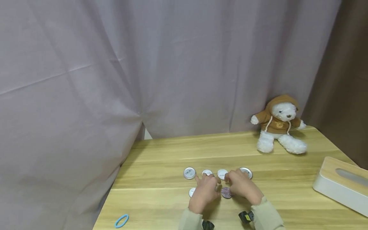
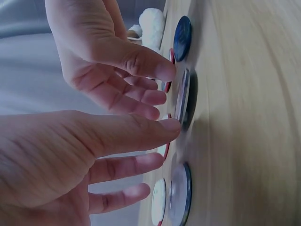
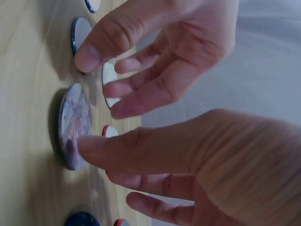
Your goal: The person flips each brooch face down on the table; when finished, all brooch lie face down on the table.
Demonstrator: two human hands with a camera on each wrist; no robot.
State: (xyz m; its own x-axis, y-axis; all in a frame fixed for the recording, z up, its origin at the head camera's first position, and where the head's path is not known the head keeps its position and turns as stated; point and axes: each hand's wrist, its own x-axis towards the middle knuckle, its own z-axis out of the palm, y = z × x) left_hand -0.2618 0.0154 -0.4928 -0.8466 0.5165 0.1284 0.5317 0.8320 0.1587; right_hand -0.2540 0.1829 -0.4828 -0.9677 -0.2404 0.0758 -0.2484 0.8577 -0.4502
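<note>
Several round pin-back badges lie on the wooden table. A purple patterned badge (image 1: 226,192) lies between my two hands. My left hand (image 1: 204,191) hovers low over the badges, thumb and fingers apart, its thumb close to the purple badge's edge in the left wrist view. In the right wrist view, my right hand (image 3: 164,155) has its thumb in front of the purple badge (image 3: 70,122); contact is unclear. Behind the hands are a pin-side-up badge (image 1: 189,173), white badges (image 1: 222,174) and a partly covered badge (image 1: 246,172). A white badge (image 1: 191,192) sits left of my left hand.
A white teddy bear (image 1: 283,124) in a brown hoodie sits at the back right. The tissue box (image 1: 339,182) with a wooden lid stands at the right edge. A blue ring (image 1: 121,221) lies front left. Grey curtain (image 1: 184,70) hangs behind the table.
</note>
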